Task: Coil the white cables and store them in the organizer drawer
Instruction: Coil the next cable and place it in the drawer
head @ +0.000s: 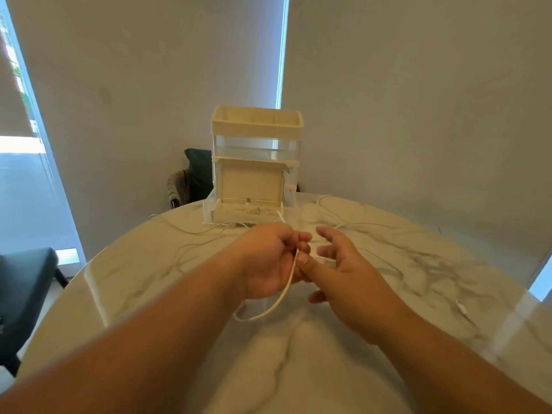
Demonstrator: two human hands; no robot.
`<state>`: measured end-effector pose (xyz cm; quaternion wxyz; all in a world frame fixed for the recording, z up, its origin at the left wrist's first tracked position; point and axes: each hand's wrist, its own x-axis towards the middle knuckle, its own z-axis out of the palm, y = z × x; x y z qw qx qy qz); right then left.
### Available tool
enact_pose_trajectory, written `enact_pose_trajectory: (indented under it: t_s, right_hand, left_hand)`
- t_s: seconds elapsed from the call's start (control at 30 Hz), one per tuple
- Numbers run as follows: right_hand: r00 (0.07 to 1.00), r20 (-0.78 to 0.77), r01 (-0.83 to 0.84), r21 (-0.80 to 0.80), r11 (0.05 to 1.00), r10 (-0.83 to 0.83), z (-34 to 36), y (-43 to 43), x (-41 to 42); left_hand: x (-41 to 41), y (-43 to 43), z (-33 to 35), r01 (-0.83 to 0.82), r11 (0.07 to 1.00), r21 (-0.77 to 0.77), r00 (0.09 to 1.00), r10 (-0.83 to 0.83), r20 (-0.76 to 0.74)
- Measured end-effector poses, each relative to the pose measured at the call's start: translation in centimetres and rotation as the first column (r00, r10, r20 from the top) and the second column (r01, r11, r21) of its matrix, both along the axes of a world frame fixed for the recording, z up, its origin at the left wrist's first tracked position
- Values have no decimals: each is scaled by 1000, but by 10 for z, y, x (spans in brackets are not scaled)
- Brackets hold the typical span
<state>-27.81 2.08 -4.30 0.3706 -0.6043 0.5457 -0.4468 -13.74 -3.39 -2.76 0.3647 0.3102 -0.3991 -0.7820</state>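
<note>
I see the round white marble table (155, 294) with the cream plastic organizer (256, 162) at twelve o'clock, its bottom drawer (243, 215) open. My left hand (265, 258) is curled around a thin white cable (280, 297). My right hand (343, 264) is half open, holding nothing. I think I am coiling; next I must wrap another loop.

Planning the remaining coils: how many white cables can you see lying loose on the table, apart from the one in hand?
3, possibly more: one left of the organizer, one right of it, one near the right edge. They blur against the marble.
</note>
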Motion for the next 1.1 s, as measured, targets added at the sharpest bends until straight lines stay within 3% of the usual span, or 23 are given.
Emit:
enact_pose_trajectory:
  t_s: [0.07,0.13,0.23,0.33,0.43,0.53,0.67,0.73,0.83,0.9,0.93,1.0,1.07,1.1]
  right_hand:
    - [973,230,-46,142,989,12,-8,1,-2]
    - [910,406,-203,249,947,88,-14,1,-5]
    - [904,340,-347,226,910,260,-23,4,-1]
    - [888,363,-367,192,910,281,-28,5,4]
    - [842,495,-338,175,925,214,-23,1,3]
    - [815,564,-246,127,961,134,-17,-6,-3]
    - [773,631,-176,115,978,64,-14,-12,-10]
    - [775,628,-175,113,978,66,-12,-14,-13]
    - [837,543,-138,89,986,68,-9,-17,-17]
    - [905,424,-51,30,998,33,-9,-23,-25]
    - [952,306,-15,-36,999,25,-9,-24,-31]
    - [996,-73,-66,-204,977,52,-7,-25,-45]
    - [913,-392,-223,-248,943,113,-5,-23,-54]
    - [889,-442,-247,-250,936,117,-4,-22,-55]
  left_hand:
    - [-3,-2,0,-109,994,1,991,109,-80]
    - [-5,-3,0,-179,984,-6,972,176,-153]
    - [-7,-2,-4,-263,964,-39,957,256,-139]
    - [-1,-7,-8,-249,958,-145,967,255,26]
    - [17,-15,-6,-131,938,-321,923,234,306]
    - [32,-12,2,125,877,-465,781,202,590]
    - [33,-4,8,395,834,-384,737,-39,675]
    - [32,-1,9,495,777,-390,682,-69,728]
    - [32,0,8,547,725,-419,663,-70,745]
    - [31,0,8,534,741,-407,679,-89,729]
    - [31,0,8,506,766,-397,710,-107,696]
    - [28,3,10,440,809,-389,797,-152,585]
    - [26,3,9,412,807,-424,843,-160,514]
    - [26,3,8,404,792,-457,850,-140,509]
